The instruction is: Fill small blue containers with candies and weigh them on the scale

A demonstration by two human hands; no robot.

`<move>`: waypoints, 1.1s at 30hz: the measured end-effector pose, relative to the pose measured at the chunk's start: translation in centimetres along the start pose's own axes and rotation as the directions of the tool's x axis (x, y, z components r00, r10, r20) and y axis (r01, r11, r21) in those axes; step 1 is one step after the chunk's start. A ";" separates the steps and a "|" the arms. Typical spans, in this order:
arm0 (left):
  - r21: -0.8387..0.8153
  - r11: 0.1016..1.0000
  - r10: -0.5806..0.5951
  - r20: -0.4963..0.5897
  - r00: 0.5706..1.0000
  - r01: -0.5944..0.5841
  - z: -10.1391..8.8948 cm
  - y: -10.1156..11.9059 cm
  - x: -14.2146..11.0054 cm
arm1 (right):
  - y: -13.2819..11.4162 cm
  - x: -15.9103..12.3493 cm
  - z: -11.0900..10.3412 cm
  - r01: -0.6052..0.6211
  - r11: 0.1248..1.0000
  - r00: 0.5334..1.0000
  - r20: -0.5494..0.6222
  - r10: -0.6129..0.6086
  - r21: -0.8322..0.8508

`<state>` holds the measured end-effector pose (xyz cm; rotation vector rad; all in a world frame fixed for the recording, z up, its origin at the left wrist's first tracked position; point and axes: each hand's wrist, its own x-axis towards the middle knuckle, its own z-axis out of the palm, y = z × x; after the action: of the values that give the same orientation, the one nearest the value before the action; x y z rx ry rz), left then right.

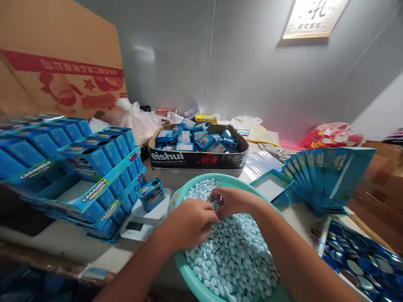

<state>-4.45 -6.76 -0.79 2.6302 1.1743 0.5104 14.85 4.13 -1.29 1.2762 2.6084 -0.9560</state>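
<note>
A turquoise basin [185,274] full of small pale blue candies [236,247] is in front of me. Over its far left part, my left hand [193,222] is closed, fingers curled and slightly blurred; whatever it holds is hidden. My right hand [229,201] meets it from the right, its fingers bent around some of the candies. The two hands touch or nearly touch. Just left of the basin, one blue tin [151,195] stands upright on a white scale [138,226], its top showing a dark opening.
Stacked display trays [94,195] of blue tins fill the left side. Behind the basin is a black carton [201,161] of loose tins. Folded blue display cards [327,176] stand at right, above a box of blue and silver lids [359,260]. A large cardboard box [63,63] rises back left.
</note>
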 end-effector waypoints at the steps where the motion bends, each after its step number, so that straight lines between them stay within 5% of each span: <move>1: 0.007 1.000 0.007 0.057 0.998 -0.007 0.2 0.3 0.7 | 0.0 0.0 0.2 0.007 1.000 1.000 -0.005 -0.007 -0.008; 9: -0.102 0.994 -0.019 0.110 0.994 0.031 1.6 -0.8 0.6 | -0.3 0.1 0.2 -0.007 0.999 0.998 -0.055 0.004 -0.040; 23: -0.220 0.974 -0.039 0.095 0.995 0.059 0.9 -0.5 -0.1 | -0.4 0.0 -0.4 0.031 0.997 0.995 -0.096 -0.037 -0.067; 33: -0.198 0.975 -0.088 0.085 0.993 0.104 1.1 -0.1 -0.4 | 0.0 0.0 -0.5 -0.052 0.997 0.970 -0.241 0.037 -0.055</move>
<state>-4.27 -7.06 -1.90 2.3871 1.1543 0.4809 14.98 4.42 -0.87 1.5138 2.7457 -0.7504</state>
